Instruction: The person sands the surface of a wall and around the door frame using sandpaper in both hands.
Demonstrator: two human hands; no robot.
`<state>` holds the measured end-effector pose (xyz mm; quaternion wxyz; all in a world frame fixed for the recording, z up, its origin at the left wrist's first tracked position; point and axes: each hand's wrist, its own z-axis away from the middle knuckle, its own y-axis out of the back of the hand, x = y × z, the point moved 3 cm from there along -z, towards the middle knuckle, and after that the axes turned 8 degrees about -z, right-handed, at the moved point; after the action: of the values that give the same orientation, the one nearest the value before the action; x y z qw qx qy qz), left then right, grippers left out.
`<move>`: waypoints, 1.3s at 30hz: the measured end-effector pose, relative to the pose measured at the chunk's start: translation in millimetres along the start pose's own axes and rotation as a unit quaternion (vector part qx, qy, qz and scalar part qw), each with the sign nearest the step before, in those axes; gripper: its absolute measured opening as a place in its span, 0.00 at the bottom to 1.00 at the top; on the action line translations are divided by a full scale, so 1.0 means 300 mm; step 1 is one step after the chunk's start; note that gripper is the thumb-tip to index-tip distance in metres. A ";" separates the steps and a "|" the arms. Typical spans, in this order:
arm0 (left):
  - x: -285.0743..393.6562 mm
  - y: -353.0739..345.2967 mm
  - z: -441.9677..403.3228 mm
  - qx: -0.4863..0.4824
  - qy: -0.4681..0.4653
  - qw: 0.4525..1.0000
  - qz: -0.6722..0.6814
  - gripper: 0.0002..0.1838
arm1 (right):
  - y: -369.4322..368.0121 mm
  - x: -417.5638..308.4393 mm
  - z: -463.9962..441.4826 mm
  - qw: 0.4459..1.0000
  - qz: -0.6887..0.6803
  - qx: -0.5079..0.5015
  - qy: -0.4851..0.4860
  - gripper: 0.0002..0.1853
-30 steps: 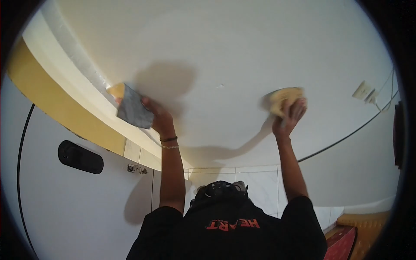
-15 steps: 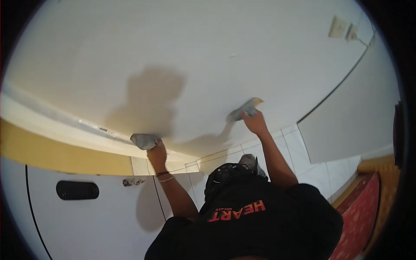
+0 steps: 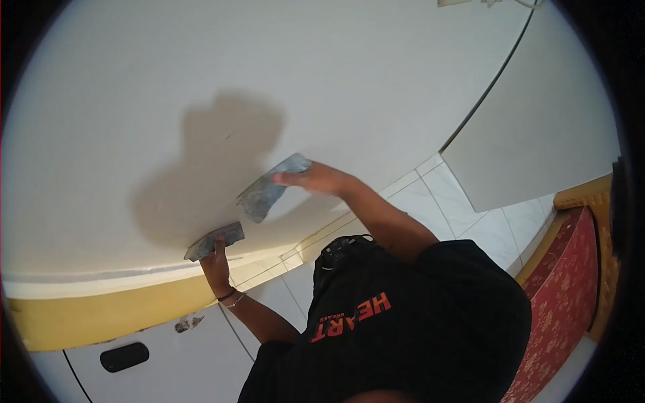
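Note:
My left hand point(image 3: 215, 270) is closed round a flat grey putty scraper point(image 3: 233, 233), with the thumb across its face. This scraper is low in front of the white wall point(image 3: 376, 87), near the ledge at its foot. My right hand point(image 3: 319, 178) grips a second, larger grey scraper point(image 3: 261, 196), its thumb on the near face and its surface smeared. It is tilted, up and to the right of the left one, and the two are apart. Whether either blade touches the wall I cannot tell. Shadows of my head and arms fall on the wall.
A yellow band point(image 3: 101, 310) runs below the wall at left. Under it is a white surface with a dark oval object point(image 3: 124, 357). White floor tiles point(image 3: 437, 195) lie at right, beside a pale panel point(image 3: 537, 114) and a red patterned piece of furniture point(image 3: 561, 289).
My right hand has moved left with its scraper, closer to the left hand. The left hand is slightly lower and further left. The view has tilted and shifted.

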<state>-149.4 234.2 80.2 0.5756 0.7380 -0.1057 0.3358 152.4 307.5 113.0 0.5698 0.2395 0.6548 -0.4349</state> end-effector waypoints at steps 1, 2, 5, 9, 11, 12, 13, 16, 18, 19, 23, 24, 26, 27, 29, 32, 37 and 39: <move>0.057 -0.044 0.009 0.035 -0.072 0.995 0.054 0.14 | 0.073 -0.032 0.046 0.999 0.033 0.028 -0.022 0.33; 0.113 -0.080 0.022 0.071 -0.141 0.981 0.108 0.15 | 0.156 -0.061 0.096 0.995 0.066 0.055 -0.044 0.33; 0.238 -0.189 0.049 -0.008 -0.105 0.989 0.104 0.17 | 0.526 0.025 0.181 0.979 0.100 0.163 -0.064 0.29; 0.460 -0.353 0.087 -0.029 -0.174 0.984 0.000 0.10 | 1.006 -0.003 0.355 0.955 -0.174 0.198 0.133 0.22; 0.575 -0.452 0.103 -0.087 -0.151 0.976 0.131 0.09 | 1.039 -0.120 0.403 0.928 -0.306 0.090 0.192 0.21; 0.613 -0.511 0.114 -0.099 -0.166 0.969 0.153 0.10 | 1.031 -0.122 0.393 0.931 -0.303 0.084 0.183 0.21; 0.668 -0.574 0.130 -0.101 -0.174 0.965 0.168 0.11 | 1.010 -0.123 0.366 0.926 -0.336 0.065 0.160 0.20; 0.797 -0.729 0.166 -0.052 -0.264 0.951 0.150 0.12 | 0.985 0.080 0.304 0.959 -0.225 0.156 0.069 0.21; 0.850 -0.789 0.178 -0.095 -0.295 0.945 0.106 0.13 | 0.904 0.063 0.286 0.978 -0.018 0.192 0.076 0.30; 0.883 -0.753 0.165 -0.143 -0.251 0.953 0.095 0.13 | 0.931 -0.006 0.318 0.960 0.010 0.277 0.045 0.36; 0.800 -0.574 0.150 -0.078 -0.010 0.920 0.384 0.15 | 1.066 -0.280 0.415 0.930 -0.236 0.176 0.218 0.19; 0.824 -0.531 0.156 -0.084 -0.023 0.893 0.441 0.15 | 1.048 -0.321 0.417 0.938 -0.228 0.164 0.202 0.16; 0.816 -0.556 0.149 -0.064 -0.066 0.959 0.266 0.15 | 1.005 -0.259 0.377 0.952 -0.216 0.150 0.157 0.18; 0.865 -0.574 0.156 -0.084 -0.116 0.968 0.206 0.15 | 0.895 -0.235 0.343 0.965 -0.096 0.239 0.055 0.23; 0.929 -0.593 0.153 -0.087 -0.189 0.969 0.133 0.14 | 0.793 -0.228 0.306 0.975 -0.013 0.220 0.032 0.25; 0.839 -0.501 0.128 -0.035 -0.089 0.946 0.310 0.12 | 0.882 -0.298 0.331 0.943 -0.215 0.176 0.184 0.18; 0.798 -0.426 0.111 0.020 -0.059 0.886 0.460 0.19 | 0.833 -0.341 0.295 0.922 -0.312 0.065 0.220 0.18; 0.857 -0.426 0.125 0.077 -0.070 0.915 0.389 0.20 | 0.701 -0.290 0.250 0.941 -0.276 0.111 0.161 0.19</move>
<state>127.4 299.1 135.3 0.3320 0.7025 -0.3981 0.4876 383.5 366.9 135.6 0.2840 0.1779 0.7255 -0.6011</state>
